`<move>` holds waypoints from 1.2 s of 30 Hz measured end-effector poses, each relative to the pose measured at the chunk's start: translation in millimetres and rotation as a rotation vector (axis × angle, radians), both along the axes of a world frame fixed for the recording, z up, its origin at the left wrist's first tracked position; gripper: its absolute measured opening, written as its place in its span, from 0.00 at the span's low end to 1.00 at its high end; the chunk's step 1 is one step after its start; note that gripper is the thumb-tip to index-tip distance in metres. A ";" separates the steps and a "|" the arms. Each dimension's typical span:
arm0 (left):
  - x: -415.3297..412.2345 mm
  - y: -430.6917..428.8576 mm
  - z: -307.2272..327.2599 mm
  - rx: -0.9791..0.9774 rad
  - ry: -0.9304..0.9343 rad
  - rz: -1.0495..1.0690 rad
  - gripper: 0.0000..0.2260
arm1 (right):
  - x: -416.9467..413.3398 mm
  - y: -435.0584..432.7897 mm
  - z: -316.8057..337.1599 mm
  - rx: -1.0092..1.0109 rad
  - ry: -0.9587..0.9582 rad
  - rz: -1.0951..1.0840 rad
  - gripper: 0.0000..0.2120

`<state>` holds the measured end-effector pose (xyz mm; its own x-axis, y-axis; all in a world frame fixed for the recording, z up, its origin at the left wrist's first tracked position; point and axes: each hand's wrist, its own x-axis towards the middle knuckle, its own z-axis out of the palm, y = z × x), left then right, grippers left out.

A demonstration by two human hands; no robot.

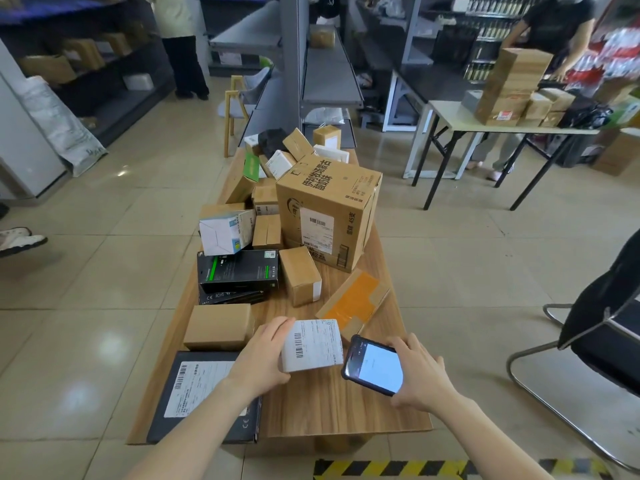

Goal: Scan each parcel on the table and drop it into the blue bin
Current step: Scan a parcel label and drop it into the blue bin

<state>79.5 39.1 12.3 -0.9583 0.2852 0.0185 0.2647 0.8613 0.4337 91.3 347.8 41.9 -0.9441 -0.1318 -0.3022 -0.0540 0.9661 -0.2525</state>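
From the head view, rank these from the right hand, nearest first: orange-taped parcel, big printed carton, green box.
1. orange-taped parcel, just ahead of the right hand, on the table's right side.
2. big printed carton, mid-table.
3. green box, far end, left side.

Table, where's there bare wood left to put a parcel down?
Widest bare wood: the near right corner of the table, between the flat black box and the right edge, below the phone. A smaller strip lies between the small brown box and the orange-taped parcel. Around the big carton it is crowded.
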 end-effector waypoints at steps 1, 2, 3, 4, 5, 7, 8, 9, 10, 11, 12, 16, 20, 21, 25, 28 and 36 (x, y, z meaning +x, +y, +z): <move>0.9 -1.6 0.4 0.025 0.010 0.011 0.44 | 0.5 -0.5 -2.0 -0.019 -0.014 -0.026 0.46; 2.1 -3.6 1.3 0.054 0.018 0.028 0.43 | 1.1 -1.2 -4.2 -0.043 -0.029 -0.059 0.46; 3.7 -6.4 2.4 0.082 0.026 0.048 0.43 | 1.6 -2.0 -6.7 -0.071 -0.042 -0.096 0.46; 5.3 -9.7 3.7 0.104 0.037 0.065 0.43 | 2.2 -3.5 -9.5 -0.098 -0.055 -0.139 0.45; 7.0 -13.5 4.4 0.116 0.054 0.079 0.42 | 2.7 -5.5 -12.8 -0.121 -0.067 -0.185 0.45; 10.4 -22.8 4.5 0.124 0.095 0.108 0.41 | 4.3 -11.4 -21.1 -0.135 -0.102 -0.273 0.44; 12.0 -27.6 4.5 0.126 0.107 0.125 0.41 | 5.7 -15.0 -26.1 -0.125 -0.124 -0.308 0.44; 13.2 -32.9 4.3 0.129 0.114 0.142 0.41 | 6.8 -19.1 -31.6 -0.112 -0.146 -0.337 0.44; 13.7 -38.0 4.0 0.134 0.121 0.154 0.41 | 8.0 -23.3 -37.2 -0.102 -0.168 -0.363 0.45; 13.6 -43.2 3.6 0.142 0.125 0.163 0.41 | 8.8 -27.5 -42.5 -0.096 -0.187 -0.387 0.45; 12.9 -48.5 3.5 0.153 0.127 0.170 0.41 | 9.2 -31.9 -47.2 -0.089 -0.203 -0.412 0.46; 7.8 -70.4 4.4 0.183 0.132 0.177 0.40 | 7.2 -48.7 -63.9 -0.031 -0.239 -0.490 0.48; 1.8 -84.6 2.3 0.196 0.134 0.174 0.40 | 5.0 -60.2 -75.4 -0.007 -0.254 -0.548 0.49; 0.3 -86.0 2.0 0.199 0.134 0.178 0.40 | 4.5 -61.8 -77.3 -0.002 -0.256 -0.553 0.49; -3.2 -87.5 2.3 0.225 0.121 0.186 0.39 | 4.5 -65.7 -81.7 0.007 -0.273 -0.551 0.48; -2.1 -87.6 3.5 0.235 0.124 0.192 0.39 | 4.7 -65.1 -82.6 0.027 -0.262 -0.521 0.46; 23.7 -87.6 17.1 0.186 0.169 0.297 0.39 | 7.4 -61.6 -75.2 0.036 -0.234 -0.437 0.46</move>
